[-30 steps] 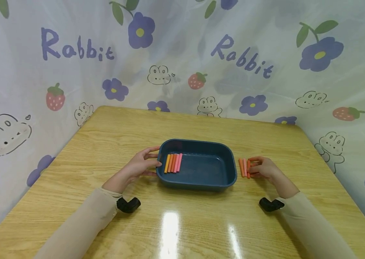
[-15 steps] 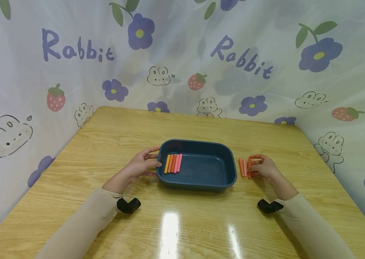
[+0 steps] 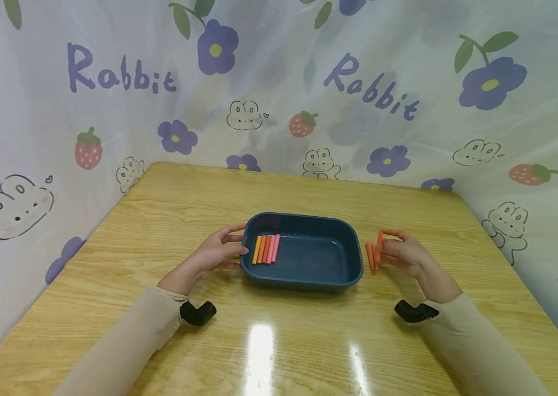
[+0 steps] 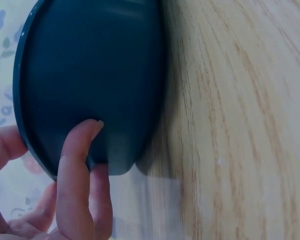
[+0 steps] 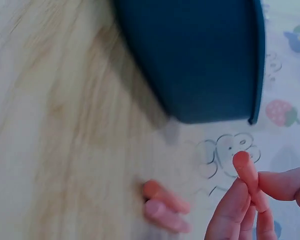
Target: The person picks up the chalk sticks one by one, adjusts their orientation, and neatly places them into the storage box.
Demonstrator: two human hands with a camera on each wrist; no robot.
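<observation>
Five short sticks point(image 3: 266, 249) lie side by side inside the dark blue tray point(image 3: 308, 278), packed against its left end wall: one orange-yellow, the middle ones orange-red, the last pink. The remainder of the tray floor is bare. The tray is a smooth, matte plastic basin, rectangular with rounded corners and a rolled rim, standing near the middle of the tabletop point(image 3: 279, 341).

The left hand point(image 3: 212, 255) holds the tray's left end; in the left wrist view the fingers point(image 4: 77, 165) lie curled against the outer wall and the thumb sits at the rim.

The right hand point(image 3: 404, 254) is raised just off the tabletop, to the right of the tray's right end. Thumb and fingers pinch one orange-red stick point(image 3: 380, 242), held roughly upright; the right wrist view shows it as a round-ended cylinder point(image 5: 249, 180) between the fingertips. Two more sticks point(image 3: 371, 256), orange and pinkish, lie together on the tabletop between the tray's right wall and that hand, just beside the tray; whether they touch it cannot be told.

The tabletop is pale wood-grain laminate, glossy, with rounded far corners. A translucent printed sheet point(image 3: 279, 99) with flowers, strawberries and the word "Rabbit" hangs behind the far and side edges.
</observation>
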